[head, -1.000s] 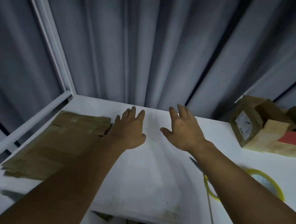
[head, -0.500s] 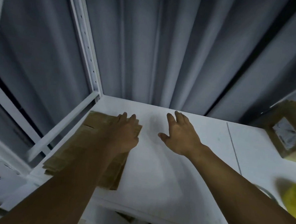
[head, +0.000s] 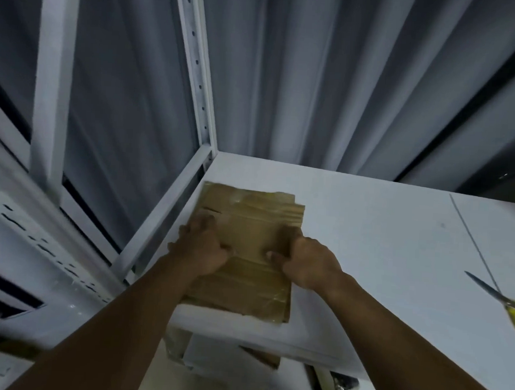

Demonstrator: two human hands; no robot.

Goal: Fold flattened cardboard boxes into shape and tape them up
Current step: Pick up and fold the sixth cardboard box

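The stack of flattened brown cardboard boxes [head: 256, 222] lies at the left corner of the white table [head: 383, 232]. My left hand [head: 203, 248] and right hand [head: 309, 264] grip its sides, fingers curled, thumbs on top. I judge nothing is folded or taped yet.

Two hands [head: 204, 249] [head: 309, 266]; one cardboard stack [head: 253, 239]; one scissors [head: 497, 295].

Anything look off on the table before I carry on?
The stack of flattened brown cardboard boxes at the left corner of the white table is uneven: sheets are staggered along the far edge, which looks ragged. The left hand and right hand grip its sides.
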